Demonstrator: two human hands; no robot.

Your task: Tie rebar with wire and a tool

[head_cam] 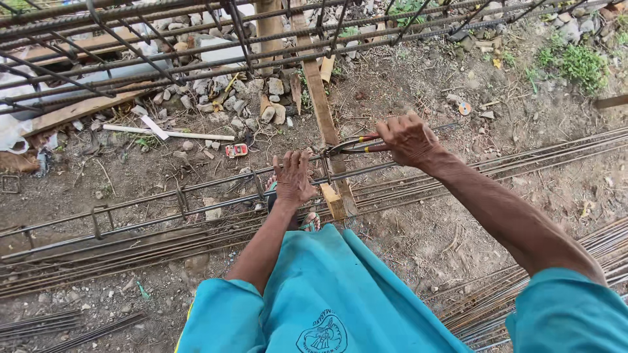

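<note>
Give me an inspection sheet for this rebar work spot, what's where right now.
Surface: bare dirt ground, stony.
Job's things: long rebar cage lying across; red-handled pincers at a stirrup.
Clutter: rubble, wooden plank, white pipe, small red object.
Grippers: left hand grips the bars; right hand grips the pincers.
Cables: nothing seen.
Surroundings: second rebar cage behind, loose bars on the right, weeds.

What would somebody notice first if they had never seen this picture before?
Probably the two bare hands in the middle: the right hand grips red-handled pincers at a long steel bar, while the left hand holds that bar beside it. Next, the bright teal shirt fills the bottom of the view. A rusty rebar cage stretches across the top, over rubble and dirt.
</note>
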